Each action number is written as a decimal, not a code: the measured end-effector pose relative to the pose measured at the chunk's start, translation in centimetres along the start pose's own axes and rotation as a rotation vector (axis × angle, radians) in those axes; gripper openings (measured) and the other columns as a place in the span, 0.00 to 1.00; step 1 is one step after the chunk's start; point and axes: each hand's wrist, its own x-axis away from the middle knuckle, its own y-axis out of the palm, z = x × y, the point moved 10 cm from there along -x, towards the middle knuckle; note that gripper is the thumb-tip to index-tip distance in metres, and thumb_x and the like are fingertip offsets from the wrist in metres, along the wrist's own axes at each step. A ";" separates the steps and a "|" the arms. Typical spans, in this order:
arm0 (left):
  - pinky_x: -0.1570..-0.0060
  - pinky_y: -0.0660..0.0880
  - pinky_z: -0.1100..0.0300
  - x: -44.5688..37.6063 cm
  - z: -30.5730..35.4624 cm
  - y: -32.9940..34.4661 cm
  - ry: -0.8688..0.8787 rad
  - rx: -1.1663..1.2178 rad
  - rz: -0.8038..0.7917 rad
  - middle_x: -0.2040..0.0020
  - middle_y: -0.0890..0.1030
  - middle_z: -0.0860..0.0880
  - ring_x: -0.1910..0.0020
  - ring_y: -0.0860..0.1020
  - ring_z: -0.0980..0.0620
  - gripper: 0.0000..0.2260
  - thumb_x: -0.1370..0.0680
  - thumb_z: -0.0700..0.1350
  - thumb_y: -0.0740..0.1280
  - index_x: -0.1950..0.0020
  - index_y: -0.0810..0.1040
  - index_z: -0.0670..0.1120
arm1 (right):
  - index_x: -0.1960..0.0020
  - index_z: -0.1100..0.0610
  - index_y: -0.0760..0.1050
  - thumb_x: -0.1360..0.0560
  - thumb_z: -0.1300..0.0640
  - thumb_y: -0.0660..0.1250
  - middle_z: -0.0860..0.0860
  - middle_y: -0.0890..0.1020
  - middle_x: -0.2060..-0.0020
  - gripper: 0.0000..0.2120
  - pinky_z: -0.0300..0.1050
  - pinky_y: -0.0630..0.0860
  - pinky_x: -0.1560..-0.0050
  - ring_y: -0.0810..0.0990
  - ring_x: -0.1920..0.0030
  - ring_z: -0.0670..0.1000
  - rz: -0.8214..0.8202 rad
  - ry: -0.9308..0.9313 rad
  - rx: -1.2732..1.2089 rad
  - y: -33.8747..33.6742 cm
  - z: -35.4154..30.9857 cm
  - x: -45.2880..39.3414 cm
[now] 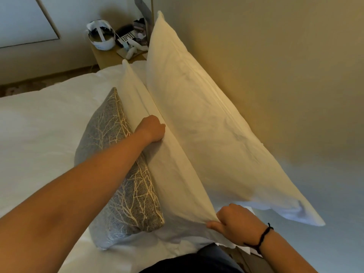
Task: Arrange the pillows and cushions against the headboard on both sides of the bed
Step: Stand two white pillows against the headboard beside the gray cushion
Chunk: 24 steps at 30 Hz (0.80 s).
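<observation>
Two white pillows stand on edge along the headboard (285,79). The back pillow (201,123) leans on the headboard. In front of it stands the second white pillow (173,174). My left hand (152,129) grips that front pillow's top edge about halfway along. My right hand (236,221) pinches its near corner. A grey cushion (122,174) with a pale branch pattern leans against the front pillow, under my left forearm.
The white duvet (39,134) covers the bed to the left. A bedside table (110,56) at the far end holds a white headset, a phone and small items. A dark band circles my right wrist. My dark trousers show at the bottom.
</observation>
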 end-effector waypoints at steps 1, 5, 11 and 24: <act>0.62 0.66 0.54 0.8 0.3 -1.0 0.070 0.052 0.060 0.68 0.72 0.40 0.67 0.70 0.46 0.20 0.18 0.48 0.59 0.69 0.67 0.44 | 0.72 0.55 0.60 0.25 0.29 0.54 0.51 0.64 0.75 0.32 0.46 0.58 0.71 0.61 0.74 0.49 -0.003 -0.006 0.034 -0.9 -0.5 -0.2; 0.62 0.71 0.65 6.9 -4.0 -7.2 0.198 0.412 0.478 0.59 0.78 0.60 0.59 0.76 0.60 0.09 0.20 0.56 0.62 0.54 0.77 0.53 | 0.59 0.50 0.77 0.36 0.19 0.46 0.47 0.77 0.71 0.38 0.45 0.74 0.65 0.75 0.67 0.48 0.286 0.008 0.076 -8.5 -4.2 -2.3; 0.38 0.71 0.53 13.5 -22.1 -2.0 -0.273 0.663 0.624 0.36 0.77 0.49 0.36 0.74 0.48 0.20 0.17 0.57 0.56 0.32 0.72 0.47 | 0.28 0.37 0.53 0.29 0.27 0.58 0.49 0.81 0.52 0.35 0.51 0.79 0.54 0.81 0.53 0.53 0.313 -0.259 -0.110 -10.1 -18.2 -9.8; 0.25 0.57 0.39 15.2 -29.3 14.5 -0.653 1.186 0.213 0.19 0.56 0.47 0.22 0.57 0.44 0.52 0.38 0.82 0.59 0.21 0.45 0.62 | 0.28 0.35 0.59 0.22 0.54 0.66 0.47 0.80 0.58 0.29 0.38 0.75 0.63 0.77 0.65 0.45 0.347 -0.253 -0.254 -7.3 -20.1 -16.9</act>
